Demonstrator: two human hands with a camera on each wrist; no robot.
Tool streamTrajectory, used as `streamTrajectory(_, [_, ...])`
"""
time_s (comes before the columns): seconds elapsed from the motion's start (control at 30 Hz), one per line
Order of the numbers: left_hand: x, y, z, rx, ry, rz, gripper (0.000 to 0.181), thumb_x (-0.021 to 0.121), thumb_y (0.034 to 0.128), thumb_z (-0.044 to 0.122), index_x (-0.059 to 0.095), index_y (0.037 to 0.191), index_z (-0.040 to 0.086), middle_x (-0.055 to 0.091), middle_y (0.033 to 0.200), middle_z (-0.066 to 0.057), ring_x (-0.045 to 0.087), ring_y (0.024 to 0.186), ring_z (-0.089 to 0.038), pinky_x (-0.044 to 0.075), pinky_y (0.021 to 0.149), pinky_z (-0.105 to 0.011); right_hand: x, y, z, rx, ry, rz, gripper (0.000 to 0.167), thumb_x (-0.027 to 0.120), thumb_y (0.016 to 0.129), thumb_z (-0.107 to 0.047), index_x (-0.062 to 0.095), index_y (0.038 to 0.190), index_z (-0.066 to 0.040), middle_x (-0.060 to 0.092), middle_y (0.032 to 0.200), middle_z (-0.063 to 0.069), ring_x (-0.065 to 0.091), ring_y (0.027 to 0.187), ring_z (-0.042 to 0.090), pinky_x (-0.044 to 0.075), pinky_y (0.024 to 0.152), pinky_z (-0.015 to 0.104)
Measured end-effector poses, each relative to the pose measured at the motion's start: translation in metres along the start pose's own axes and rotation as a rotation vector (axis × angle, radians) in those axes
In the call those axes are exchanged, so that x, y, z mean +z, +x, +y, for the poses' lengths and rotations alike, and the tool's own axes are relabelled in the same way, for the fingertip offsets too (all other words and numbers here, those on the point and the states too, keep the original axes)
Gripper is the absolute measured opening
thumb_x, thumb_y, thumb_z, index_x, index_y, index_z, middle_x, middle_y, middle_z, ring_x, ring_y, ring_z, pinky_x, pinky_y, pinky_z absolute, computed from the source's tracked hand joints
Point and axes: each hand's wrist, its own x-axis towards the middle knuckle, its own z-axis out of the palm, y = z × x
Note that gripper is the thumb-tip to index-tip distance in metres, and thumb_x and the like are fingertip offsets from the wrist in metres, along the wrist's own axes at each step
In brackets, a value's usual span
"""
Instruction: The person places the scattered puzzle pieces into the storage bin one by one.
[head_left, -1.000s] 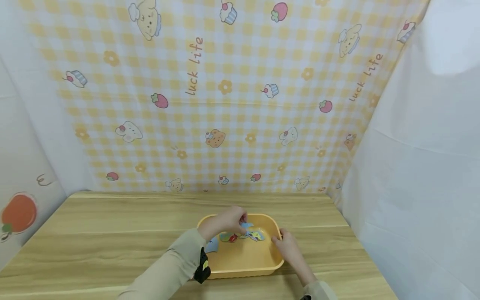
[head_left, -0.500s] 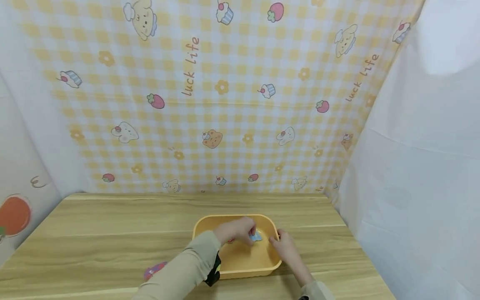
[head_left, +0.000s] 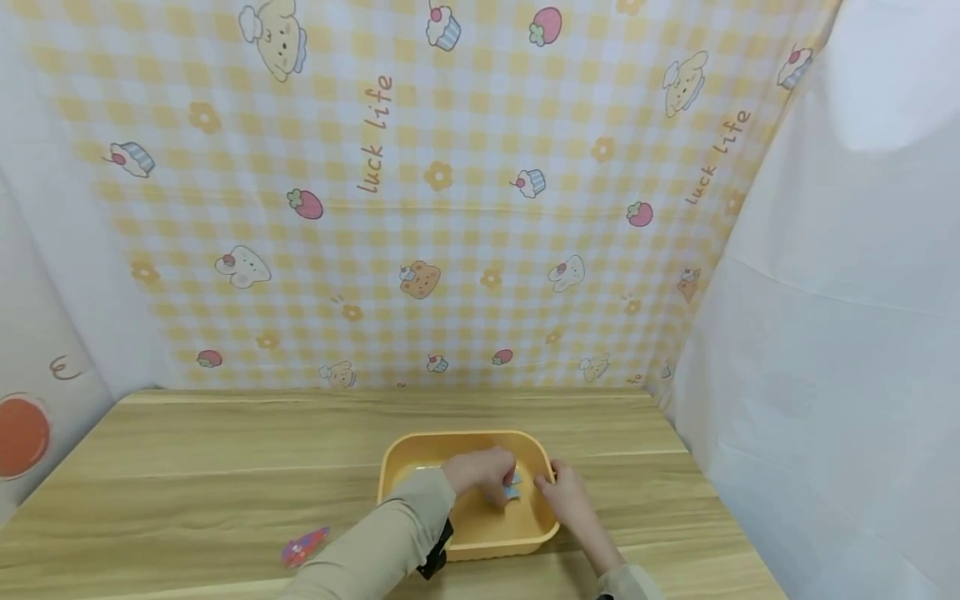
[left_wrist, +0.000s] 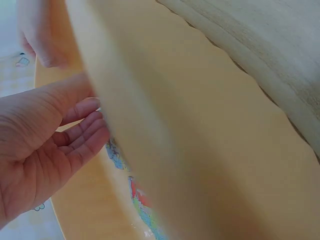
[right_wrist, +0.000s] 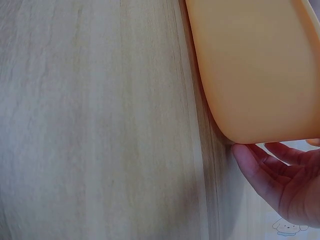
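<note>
In the head view a yellow-orange plastic tray (head_left: 487,550) stands on the table. My left hand (head_left: 486,473) reaches over its left side, fingers bent down inside, pinching a light-blue flat piece (head_left: 512,492) like a puzzle piece. Another bit of light blue (head_left: 516,479) shows just behind it. In the left wrist view the tray wall (left_wrist: 165,125) hides the fingertips of my left hand (left_wrist: 55,145); printed colourful pieces (left_wrist: 142,205) lie beyond the wall. My right hand (head_left: 566,496) grips the tray's right rim, thumb inside; the right wrist view shows these fingers (right_wrist: 247,162) at the tray's end.
A purple and red tapered object (head_left: 303,547) lies on the wooden table (head_left: 225,467), left of the tray. A yellow checked cloth (head_left: 450,225) hangs behind the table, and white cloth (head_left: 825,350) closes off the right side.
My left hand has moved right and nearer within the tray, the light-blue piece shifting with it. The purple and red object has come out from behind my left sleeve. My right hand keeps its grip.
</note>
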Motion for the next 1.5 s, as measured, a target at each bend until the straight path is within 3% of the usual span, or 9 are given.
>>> streamTrajectory(0.27, [-0.002,-0.005,-0.004,-0.014,-0.037,0.024,0.013,0.066,0.0729,0.003,0.055,0.073,0.009,0.049,0.067,0.006,0.041,0.057,-0.006,0.036,0.050,-0.017,0.003,0.001,0.000,-0.005,-0.024,0.019,0.031,0.054,0.084,-0.007,0.053,0.106,0.015,0.062,0.089,0.024,0.062,0.076,0.024,0.054,0.062,0.033])
streamTrajectory(0.47, [-0.011,-0.017,-0.018,0.077,-0.164,0.057,0.014,0.064,0.0773,0.001,0.054,0.071,0.008,0.045,0.064,0.007,0.038,0.051,-0.005,0.032,0.045,-0.016,0.002,0.002,0.000,-0.002,-0.042,0.033,0.032,0.054,0.083,-0.006,0.053,0.107,0.016,0.062,0.092,0.026,0.062,0.079,0.028,0.054,0.066,0.036])
streamTrajectory(0.67, [-0.020,-0.041,-0.041,0.131,-0.361,0.062,0.008,0.056,0.0783,-0.006,0.054,0.078,0.003,0.046,0.064,0.003,0.039,0.046,-0.008,0.032,0.045,-0.018,0.002,0.002,0.001,0.021,-0.049,0.028,0.032,0.054,0.084,-0.006,0.053,0.108,0.015,0.062,0.093,0.026,0.062,0.080,0.028,0.054,0.067,0.037])
streamTrajectory(0.9, [-0.022,-0.060,-0.072,0.156,-0.358,0.177,0.010,0.061,0.0792,-0.001,0.056,0.087,-0.004,0.054,0.080,-0.004,0.048,0.073,-0.010,0.042,0.064,-0.020,0.001,0.002,0.000,0.028,-0.052,0.023,0.034,0.054,0.085,-0.007,0.052,0.111,0.015,0.062,0.096,0.027,0.062,0.082,0.028,0.054,0.068,0.037])
streamTrajectory(1.1, [-0.031,-0.086,-0.089,0.168,-0.410,0.282,0.011,0.059,0.0798,-0.001,0.057,0.090,-0.004,0.056,0.081,-0.005,0.050,0.074,-0.010,0.045,0.065,-0.017,0.001,0.003,-0.001,0.035,-0.053,0.016,0.035,0.054,0.085,-0.007,0.051,0.111,0.016,0.062,0.095,0.027,0.062,0.081,0.028,0.054,0.068,0.038])
streamTrajectory(1.23, [-0.033,-0.106,-0.102,0.164,-0.416,0.384,0.012,0.059,0.0817,0.001,0.057,0.092,-0.004,0.057,0.082,-0.006,0.051,0.075,-0.009,0.046,0.065,-0.017,0.001,0.003,-0.002,0.049,-0.042,0.006,0.036,0.053,0.085,-0.008,0.050,0.113,0.016,0.061,0.097,0.027,0.062,0.083,0.028,0.054,0.069,0.037])
streamTrajectory(1.37, [-0.029,-0.124,-0.116,0.088,-0.427,0.476,0.012,0.059,0.0833,0.004,0.058,0.092,-0.004,0.058,0.082,-0.005,0.052,0.075,-0.009,0.046,0.064,-0.017,0.001,0.002,-0.002,0.050,-0.040,0.002,0.037,0.052,0.086,-0.007,0.049,0.114,0.017,0.060,0.098,0.029,0.062,0.084,0.030,0.055,0.069,0.038])
streamTrajectory(1.5, [-0.020,-0.140,-0.129,0.026,-0.454,0.504,0.010,0.061,0.0823,0.005,0.059,0.089,-0.002,0.058,0.080,-0.004,0.052,0.072,-0.008,0.047,0.062,-0.017,0.000,0.000,-0.002,0.053,-0.034,-0.006,0.038,0.052,0.086,-0.006,0.048,0.115,0.017,0.059,0.100,0.031,0.062,0.086,0.032,0.055,0.070,0.039])
